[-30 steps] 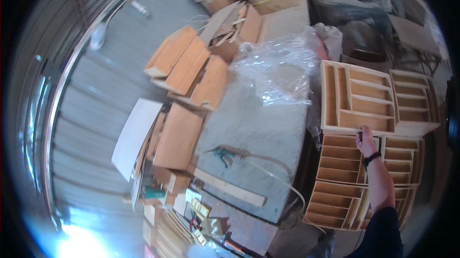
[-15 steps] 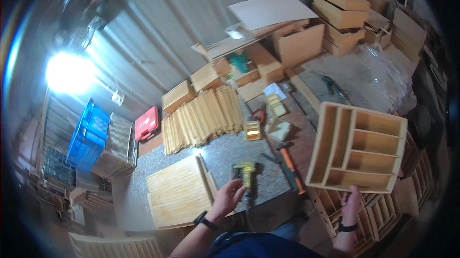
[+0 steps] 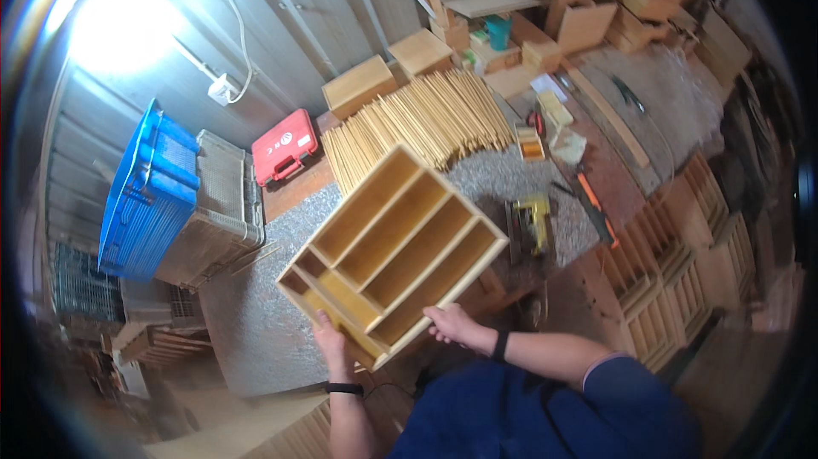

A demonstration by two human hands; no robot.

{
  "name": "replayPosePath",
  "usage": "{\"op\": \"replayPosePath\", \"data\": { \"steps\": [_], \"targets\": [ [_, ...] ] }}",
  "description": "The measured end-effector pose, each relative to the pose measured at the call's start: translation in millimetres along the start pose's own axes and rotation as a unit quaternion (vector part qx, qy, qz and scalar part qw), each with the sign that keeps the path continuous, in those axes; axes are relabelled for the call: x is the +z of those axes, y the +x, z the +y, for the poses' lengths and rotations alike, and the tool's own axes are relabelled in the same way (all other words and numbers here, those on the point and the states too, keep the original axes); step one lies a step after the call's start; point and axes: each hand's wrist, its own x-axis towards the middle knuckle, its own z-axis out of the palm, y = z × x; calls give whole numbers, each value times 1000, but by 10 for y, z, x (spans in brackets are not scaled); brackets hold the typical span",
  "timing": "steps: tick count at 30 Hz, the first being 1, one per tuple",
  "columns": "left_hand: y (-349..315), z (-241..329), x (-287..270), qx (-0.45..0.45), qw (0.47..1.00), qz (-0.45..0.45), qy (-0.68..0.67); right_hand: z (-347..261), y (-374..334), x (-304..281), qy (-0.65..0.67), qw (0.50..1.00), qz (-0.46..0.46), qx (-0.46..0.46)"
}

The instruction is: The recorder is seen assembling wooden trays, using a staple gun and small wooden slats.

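Note:
A wooden compartment tray (image 3: 409, 229), tilted with its open side toward me, is between my two hands above the near part of the worktable (image 3: 256, 331). Thin dividers split it into long and short sections. My left hand (image 3: 331, 345) grips its lower left edge, thumb on the rim. At the near right side, my right hand (image 3: 456, 325) is closed round the edge. Just right of the tray, a yellow-green nail gun (image 3: 533, 222) lies on the table. Part of the tabletop is hidden behind the tray.
Thin wooden strips (image 3: 417, 122) lie in a wide row behind the tray. A red case (image 3: 285, 148) and stacked blue crates (image 3: 153, 195) stand left. An orange-handled hammer (image 3: 596, 207) lies right, near stacked divided trays (image 3: 656, 288).
Both my hands now hold a compartment tray at the middle; earlier a tray was at the right by my right hand. The pale panel on the table no longer shows. The view has shifted.

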Motion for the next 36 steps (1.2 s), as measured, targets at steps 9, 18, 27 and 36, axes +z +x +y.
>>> {"op": "replayPosePath", "data": {
  "steps": [9,18,27,36],
  "targets": [
    [1075,-626,-1271,-65,986,21,149,329,635,500,222,967,-11,123],
    [1293,-977,-792,55,963,-29,263,614,561,373,271,948,42,159],
    [1198,-1057,-465,-7,967,-28,254,697,512,60,273,946,20,173],
    [1364,-1176,-721,-34,979,38,196,184,200,-800,64,984,-114,125]
  ]
}}
